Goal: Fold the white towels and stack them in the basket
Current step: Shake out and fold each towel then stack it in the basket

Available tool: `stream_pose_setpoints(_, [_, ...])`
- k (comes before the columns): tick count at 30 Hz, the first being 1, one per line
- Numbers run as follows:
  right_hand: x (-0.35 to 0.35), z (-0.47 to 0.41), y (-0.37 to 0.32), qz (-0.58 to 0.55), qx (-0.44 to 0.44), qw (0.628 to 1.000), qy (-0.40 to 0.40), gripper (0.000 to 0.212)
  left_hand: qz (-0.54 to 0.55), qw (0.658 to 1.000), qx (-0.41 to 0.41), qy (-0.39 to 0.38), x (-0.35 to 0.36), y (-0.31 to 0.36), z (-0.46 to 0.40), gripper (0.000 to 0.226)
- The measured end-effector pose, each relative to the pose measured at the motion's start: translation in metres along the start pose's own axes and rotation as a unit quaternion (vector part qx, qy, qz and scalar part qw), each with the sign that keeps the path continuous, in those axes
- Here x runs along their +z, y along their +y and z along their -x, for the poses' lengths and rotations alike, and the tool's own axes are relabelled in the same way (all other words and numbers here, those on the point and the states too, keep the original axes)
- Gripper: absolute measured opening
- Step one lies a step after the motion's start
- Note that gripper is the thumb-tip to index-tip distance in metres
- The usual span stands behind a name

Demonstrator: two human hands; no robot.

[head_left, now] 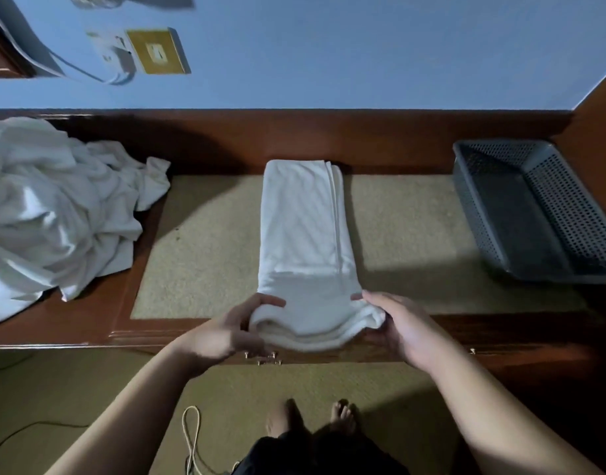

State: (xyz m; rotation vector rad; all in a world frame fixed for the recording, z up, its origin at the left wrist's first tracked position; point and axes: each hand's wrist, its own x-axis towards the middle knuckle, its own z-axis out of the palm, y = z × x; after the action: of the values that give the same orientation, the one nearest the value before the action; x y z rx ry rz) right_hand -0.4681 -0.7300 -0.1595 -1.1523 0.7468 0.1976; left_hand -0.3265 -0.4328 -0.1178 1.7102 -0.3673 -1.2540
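I have the folded towel (pixel 305 234) lying as a long strip on the desk mat (pixel 408 234), its near end at the desk edge. My left hand (pixel 226 330) and right hand (pixel 401 327) each grip a near corner, fingers curled round the layered edge. It looks soft, light and floppy, so I would keep both corners pinched; the layers may slip apart, I think. The basket (pixel 534 207) sits well apart on the right, the unfolded pile (pixel 54 207) on the left
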Motion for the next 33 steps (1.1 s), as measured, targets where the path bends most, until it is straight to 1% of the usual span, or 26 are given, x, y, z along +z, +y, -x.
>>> stream_pose_setpoints(1, [-0.001,-0.004,-0.01,-0.018,-0.001,0.999,-0.029,0.051,-0.047,0.999,0.011,-0.025,-0.01,0.005,-0.004,0.073])
stream_pose_setpoints(2, [-0.001,-0.007,-0.02,-0.024,-0.007,0.998,-0.062,0.062,-0.112,0.993,0.032,-0.024,-0.018,0.009,-0.01,0.075])
stream_pose_setpoints(3, [-0.002,-0.011,-0.03,-0.017,-0.018,0.995,-0.092,0.073,-0.169,0.984,0.059,-0.004,-0.023,0.013,-0.016,0.071])
stream_pose_setpoints(4, [-0.003,-0.015,-0.038,-0.009,-0.028,0.993,-0.115,0.08,-0.196,0.976,0.091,0.018,-0.028,0.016,-0.025,0.061])
stream_pose_setpoints(5, [-0.005,-0.02,-0.046,0.01,-0.033,0.99,-0.136,0.084,-0.2,0.972,0.116,0.035,-0.031,0.019,-0.033,0.048])
stream_pose_setpoints(6, [-0.005,-0.025,-0.055,0.027,-0.038,0.987,-0.153,0.082,-0.188,0.973,0.125,0.054,-0.034,0.023,-0.04,0.036])
stream_pose_setpoints(8, [-0.006,-0.037,-0.067,0.03,-0.05,0.985,-0.163,0.066,-0.176,0.972,0.122,0.099,-0.041,0.032,-0.055,0.025])
stream_pose_setpoints(9, [-0.006,-0.045,-0.072,0.03,-0.053,0.987,-0.148,0.058,-0.186,0.968,0.123,0.119,-0.045,0.037,-0.063,0.021])
stream_pose_setpoints(10, [-0.005,-0.051,-0.078,0.042,-0.055,0.991,-0.118,0.051,-0.207,0.961,0.119,0.137,-0.05,0.041,-0.071,0.015])
stream_pose_setpoints(11, [-0.004,-0.06,-0.085,0.067,-0.059,0.993,-0.077,0.043,-0.237,0.952,0.112,0.156,-0.056,0.046,-0.078,0.009])
stream_pose_setpoints(12, [-0.002,-0.068,-0.092,0.1,-0.066,0.992,-0.038,0.033,-0.26,0.944,0.106,0.177,-0.062,0.052,-0.085,0.009])
stream_pose_setpoints(13, [0.0,-0.078,-0.1,0.14,-0.075,0.987,-0.01,0.024,-0.267,0.939,0.102,0.193,-0.067,0.057,-0.093,0.012])
stream_pose_setpoints(15, [0.002,-0.1,-0.117,0.22,-0.093,0.971,0.014,0.014,-0.271,0.935,0.093,0.211,-0.08,0.066,-0.11,0.021])
stream_pose_setpoints(17, [0.001,-0.125,-0.13,0.267,-0.106,0.958,0.014,0.015,-0.272,0.931,0.092,0.225,-0.092,0.073,-0.131,0.028])
stream_pose_setpoints(18, [0.002,-0.138,-0.136,0.273,-0.113,0.955,0.012,0.016,-0.262,0.93,0.088,0.244,-0.097,0.077,-0.14,0.029])
stream_pose_setpoints(20, [0.001,-0.166,-0.142,0.264,-0.11,0.958,0.015,0.02,-0.22,0.934,0.074,0.272,-0.105,0.085,-0.159,0.028])
stream_pose_setpoints(23, [0.001,-0.206,-0.153,0.221,-0.092,0.97,0.039,0.026,-0.124,0.953,0.048,0.272,-0.115,0.096,-0.189,0.029])
stream_pose_setpoints(27, [0.005,-0.258,-0.175,0.185,-0.085,0.978,0.051,0.021,-0.086,0.943,0.051,0.319,-0.139,0.111,-0.242,0.03])
stream_pose_setpoints(29, [0.006,-0.287,-0.184,0.179,-0.075,0.979,0.061,0.018,-0.071,0.935,0.047,0.345,-0.153,0.115,-0.272,0.04])
stream_pose_setpoints(31, [0.007,-0.316,-0.194,0.171,-0.061,0.979,0.087,0.021,-0.053,0.927,0.037,0.37,-0.166,0.116,-0.303,0.057])
stream_pose_setpoints(33, [0.01,-0.344,-0.201,0.175,-0.054,0.977,0.109,0.021,-0.025,0.919,0.02,0.392,-0.178,0.116,-0.331,0.062])
